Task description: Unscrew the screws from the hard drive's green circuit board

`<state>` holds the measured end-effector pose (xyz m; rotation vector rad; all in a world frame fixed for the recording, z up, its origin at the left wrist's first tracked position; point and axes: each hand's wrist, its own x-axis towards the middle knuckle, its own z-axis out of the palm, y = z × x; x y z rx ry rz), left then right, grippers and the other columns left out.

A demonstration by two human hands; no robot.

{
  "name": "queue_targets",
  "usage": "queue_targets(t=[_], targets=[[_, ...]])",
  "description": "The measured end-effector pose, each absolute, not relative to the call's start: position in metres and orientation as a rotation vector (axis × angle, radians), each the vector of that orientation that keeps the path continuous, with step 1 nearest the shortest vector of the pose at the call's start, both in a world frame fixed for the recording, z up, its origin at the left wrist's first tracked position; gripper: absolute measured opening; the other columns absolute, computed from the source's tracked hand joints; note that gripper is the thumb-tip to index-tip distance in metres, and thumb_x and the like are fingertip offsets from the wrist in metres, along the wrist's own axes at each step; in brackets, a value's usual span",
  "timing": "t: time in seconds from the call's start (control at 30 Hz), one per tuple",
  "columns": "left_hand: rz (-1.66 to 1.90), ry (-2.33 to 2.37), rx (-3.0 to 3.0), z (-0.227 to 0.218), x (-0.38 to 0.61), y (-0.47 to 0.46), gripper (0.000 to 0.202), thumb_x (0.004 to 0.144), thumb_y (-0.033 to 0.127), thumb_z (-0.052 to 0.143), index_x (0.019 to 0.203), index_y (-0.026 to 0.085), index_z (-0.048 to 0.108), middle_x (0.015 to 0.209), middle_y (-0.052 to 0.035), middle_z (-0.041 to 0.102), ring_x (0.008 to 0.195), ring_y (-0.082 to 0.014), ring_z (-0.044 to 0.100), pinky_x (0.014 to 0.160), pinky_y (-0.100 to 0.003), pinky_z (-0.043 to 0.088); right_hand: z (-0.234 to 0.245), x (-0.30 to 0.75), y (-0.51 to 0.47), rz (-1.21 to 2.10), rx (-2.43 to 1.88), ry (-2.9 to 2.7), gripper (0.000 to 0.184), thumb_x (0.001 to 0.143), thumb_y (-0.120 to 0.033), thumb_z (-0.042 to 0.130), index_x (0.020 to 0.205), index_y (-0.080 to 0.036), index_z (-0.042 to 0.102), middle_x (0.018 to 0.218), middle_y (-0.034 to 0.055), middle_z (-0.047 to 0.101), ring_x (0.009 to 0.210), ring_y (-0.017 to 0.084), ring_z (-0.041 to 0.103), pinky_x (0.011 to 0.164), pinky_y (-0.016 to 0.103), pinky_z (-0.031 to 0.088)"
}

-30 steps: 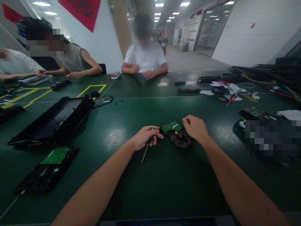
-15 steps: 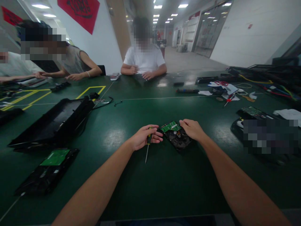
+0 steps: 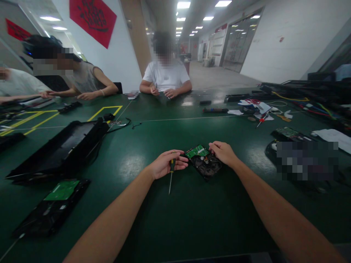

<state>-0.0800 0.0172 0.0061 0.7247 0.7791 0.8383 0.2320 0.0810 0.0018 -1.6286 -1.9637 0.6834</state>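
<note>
A hard drive (image 3: 206, 163) sits between my hands at the middle of the green table, its green circuit board facing up and its black metal body toward me. My left hand (image 3: 168, 164) is closed around the yellow-and-black handle of a screwdriver (image 3: 172, 168), whose thin shaft points down toward me. Its fingertips reach the drive's left corner. At the drive's right edge, my right hand (image 3: 222, 153) has its thumb and curled fingers closed on the rim; its lower fingers are partly hidden.
To the left lie a black open housing (image 3: 63, 146) and another drive (image 3: 52, 208). A drive (image 3: 290, 133) and a blurred-out pile stand at right. Behind are a red screwdriver (image 3: 262, 119), papers and cables (image 3: 309, 98). A person (image 3: 166, 76) sits opposite; others sit at left.
The whole view has shifted slightly as my head moved. Both hands keep nearly the same places at the hard drive, and the screwdriver stays in my left hand.
</note>
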Motion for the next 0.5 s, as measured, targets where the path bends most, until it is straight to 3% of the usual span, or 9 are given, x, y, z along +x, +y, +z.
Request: queue_targets(t=[0.17,0.5], targets=[[0.877,0.787,0.688,0.008,-0.080,0.017,0.027,0.102,0.027,0.065,0.122,0.009,0.062,0.114,-0.0259,0.076,0.094,-0.0253,0.080,0.085,-0.035,0.066,0.000,0.236,0.069,0.633,-1.504,-1.954,0.040,0.100,-0.056,0.053,0.088,-0.023,0.074,0.083,0.0021,0.074,0.078,0.021,0.067,0.070,0.031,0.045],[0.818,0.759,0.744,0.010,-0.078,0.016,0.041,0.100,0.027,0.069,0.136,0.009,0.058,0.118,-0.0275,0.075,0.107,-0.0325,0.079,0.090,-0.040,0.065,0.006,0.233,0.064,0.603,-1.477,-2.111,0.044,0.106,-0.051,0.045,0.085,-0.024,0.073,0.085,0.0015,0.075,0.083,0.022,0.068,0.075,0.032,0.044]])
